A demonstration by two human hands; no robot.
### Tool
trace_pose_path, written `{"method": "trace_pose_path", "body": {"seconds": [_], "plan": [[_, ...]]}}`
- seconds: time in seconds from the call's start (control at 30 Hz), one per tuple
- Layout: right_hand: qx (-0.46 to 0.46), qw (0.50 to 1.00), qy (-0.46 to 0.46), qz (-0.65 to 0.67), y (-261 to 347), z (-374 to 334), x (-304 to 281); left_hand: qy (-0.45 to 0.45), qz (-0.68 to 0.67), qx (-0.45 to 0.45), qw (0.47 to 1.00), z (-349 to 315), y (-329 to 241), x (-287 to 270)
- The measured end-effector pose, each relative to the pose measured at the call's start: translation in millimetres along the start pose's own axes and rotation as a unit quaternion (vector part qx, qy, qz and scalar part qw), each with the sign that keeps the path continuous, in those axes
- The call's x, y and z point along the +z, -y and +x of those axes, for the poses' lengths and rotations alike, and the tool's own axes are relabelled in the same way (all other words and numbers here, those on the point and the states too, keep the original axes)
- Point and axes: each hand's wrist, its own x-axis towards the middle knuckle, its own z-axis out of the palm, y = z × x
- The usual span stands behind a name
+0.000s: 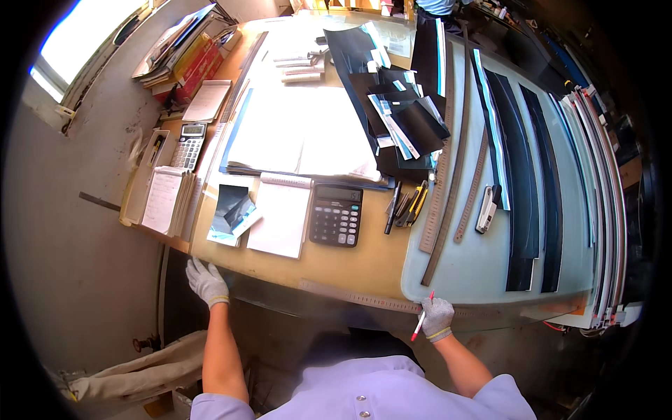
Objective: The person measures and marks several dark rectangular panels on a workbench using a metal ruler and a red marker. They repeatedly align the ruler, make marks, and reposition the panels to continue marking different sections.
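My left hand (208,283), in a pale knitted glove, rests at the table's front left edge with its fingers stretched out and nothing in them. At the front edge further right, my gloved right hand (437,317) is closed round a red and white pen (418,325), which points down toward me. A steel ruler (364,297) lies along the edge between the hands. Beyond the left hand are dark film scraps (233,210) and a white notepad (280,218). A black calculator (337,215) sits beside the pad. Past my right hand lies a long narrow metal strip (448,217).
A large open book of white sheets (301,133) covers the middle. Dark film pieces (409,115) are heaped behind it. Long dark strips (516,189) and a stapler (486,210) lie on the glass at right. A wall (77,189) stands close at left.
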Motion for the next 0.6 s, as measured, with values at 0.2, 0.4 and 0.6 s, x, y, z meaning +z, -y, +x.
{"method": "trace_pose_path", "body": {"seconds": [0.2,0.4,0.6], "plan": [[0.042,0.999,-0.01,-0.023,33,9,9,0.021,-0.024,0.062,0.998,67,7,9],[0.054,0.997,-0.046,-0.041,102,38,25,0.043,-0.1,0.182,0.977,97,2,-7],[0.056,0.997,-0.033,-0.048,173,57,37,0.076,-0.141,0.202,0.966,108,7,-1]]}}
